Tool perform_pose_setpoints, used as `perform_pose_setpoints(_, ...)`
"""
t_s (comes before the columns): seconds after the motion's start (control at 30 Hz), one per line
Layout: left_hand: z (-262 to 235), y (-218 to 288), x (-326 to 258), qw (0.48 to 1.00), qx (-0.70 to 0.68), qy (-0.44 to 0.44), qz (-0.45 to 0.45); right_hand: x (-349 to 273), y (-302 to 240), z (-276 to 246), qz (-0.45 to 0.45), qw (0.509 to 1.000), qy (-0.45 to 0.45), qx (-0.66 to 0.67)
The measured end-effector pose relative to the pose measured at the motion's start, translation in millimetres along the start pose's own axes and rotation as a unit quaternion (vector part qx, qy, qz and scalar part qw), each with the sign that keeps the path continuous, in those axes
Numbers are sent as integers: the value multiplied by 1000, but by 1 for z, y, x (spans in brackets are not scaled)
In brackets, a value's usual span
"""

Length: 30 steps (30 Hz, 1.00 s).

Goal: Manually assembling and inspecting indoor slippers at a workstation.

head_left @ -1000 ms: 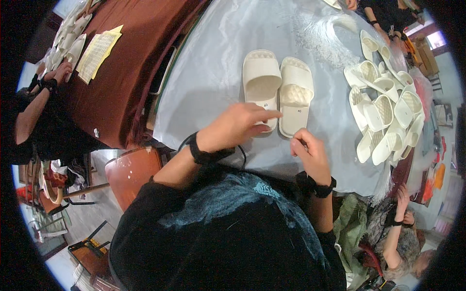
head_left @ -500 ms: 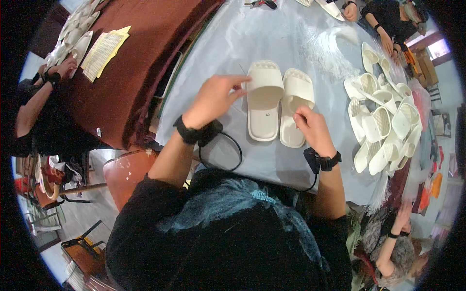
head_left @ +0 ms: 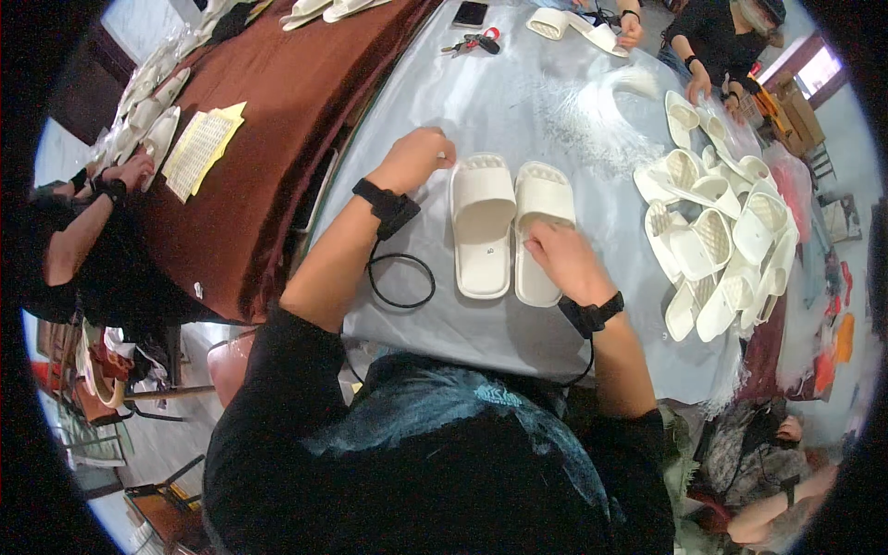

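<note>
Two cream-white slide slippers lie side by side before me, soles down, toe ends away from me. My left hand [head_left: 413,162] is raised just left of the toe end of the left slipper [head_left: 483,268]. Its fingers are curled together, and whatever they may pinch is too small to make out. Over the open foot part of the right slipper [head_left: 546,196] is my right hand [head_left: 561,259], its fingers bent in and their tips partly hidden. I cannot tell whether it touches the sole. Both wrists wear black bands with a black cord.
Several white slippers [head_left: 726,231] are heaped on the right of the grey-covered table [head_left: 407,83]. Keys [head_left: 476,42] and a phone [head_left: 470,14] lie at the far side. Co-workers' hands work at the far right and at the brown-covered table [head_left: 277,102] on the left, beside yellow papers [head_left: 205,148].
My left hand has drawn away from the left slipper's strap, its stretched fingers now curled in. My right hand stays over the right slipper. The view has shifted, showing more of the far table.
</note>
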<state>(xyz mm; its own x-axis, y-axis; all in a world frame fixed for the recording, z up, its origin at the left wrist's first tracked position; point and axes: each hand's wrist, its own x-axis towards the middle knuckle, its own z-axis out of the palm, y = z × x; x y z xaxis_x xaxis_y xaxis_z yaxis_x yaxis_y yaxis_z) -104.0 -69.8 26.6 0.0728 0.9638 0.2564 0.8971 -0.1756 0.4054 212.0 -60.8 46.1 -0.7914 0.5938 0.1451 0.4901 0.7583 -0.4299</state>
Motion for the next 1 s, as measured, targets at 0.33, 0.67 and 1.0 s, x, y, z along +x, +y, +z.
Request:
perform_pose_setpoints(0.33,-15,45,49,963,-260,-46,-61,0,12,13,-12,1000,22,-12)
perform_pose_setpoints(0.67,26,58,89,920,-350,-128,-121,-3,16,20,-18,999,42,11)
perform_pose_setpoints(1.0,36,62,105,949,-216,-218,-76,-2,15,6,9,1000,13,15)
